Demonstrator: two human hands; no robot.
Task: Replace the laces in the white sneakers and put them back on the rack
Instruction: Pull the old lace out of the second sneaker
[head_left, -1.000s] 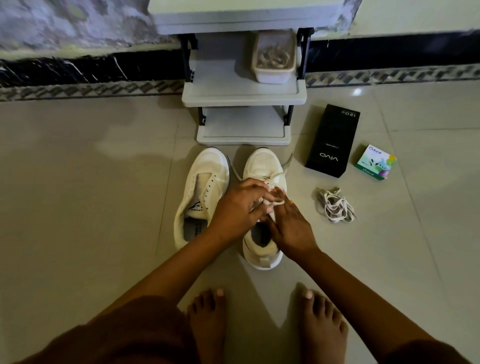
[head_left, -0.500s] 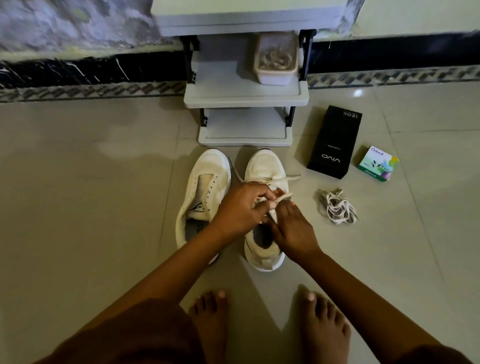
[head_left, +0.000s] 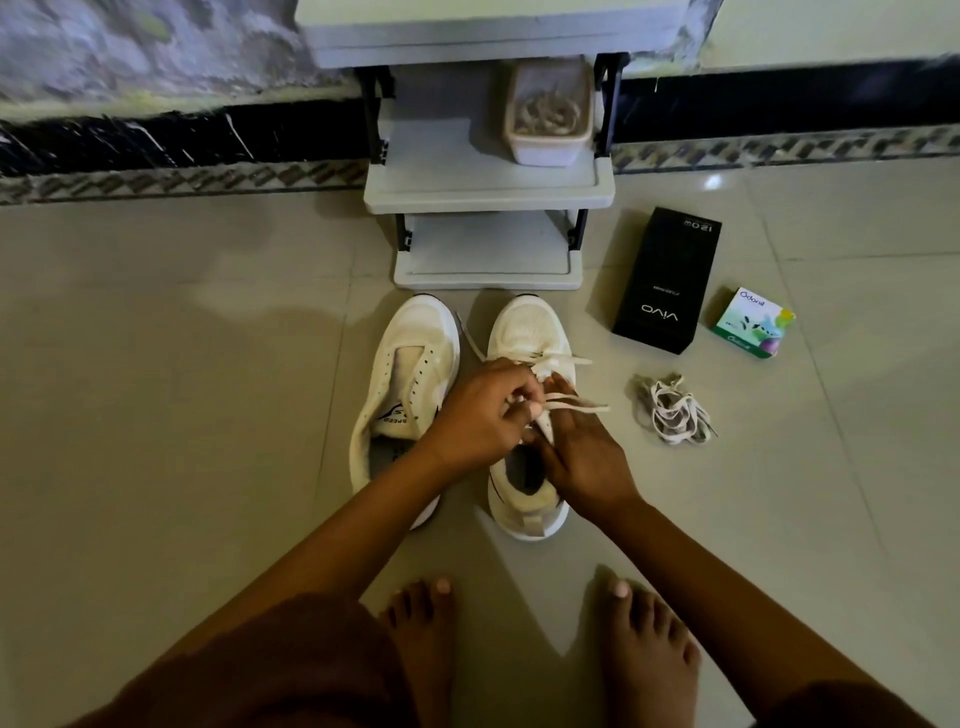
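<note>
Not much differs from half a second ago, except the loose end of the lace (head_left: 577, 406) pokes out a bit further to the right and both hands sit over the same shoe as before. Far left of the pair is the left sneaker (head_left: 410, 364), white, eyelets bare, tongue flopped open, flat on the tiled floor (head_left: 156, 415). The left hand (head_left: 480, 415) comes next, fingers curled and pinching the lace right above the tongue of the right sneaker (head_left: 524, 332). That one's white too, toe pointing at the rack (head_left: 483, 182), and it's laced across the lower eyelets with two flat ends trailing off its right side. The right hand (head_left: 584, 457) is pressed against that shoe's collar, fingers bent up at the eyelet row with the lace running between them, so both grips meet mid-shoe and the free end hangs just past the right fingertips. Right of that is a loose bundle of laces (head_left: 672, 410), then a black box (head_left: 667, 280) and a small green box (head_left: 753, 325). A tub (head_left: 548, 119) sits on the rack's middle shelf.
</note>
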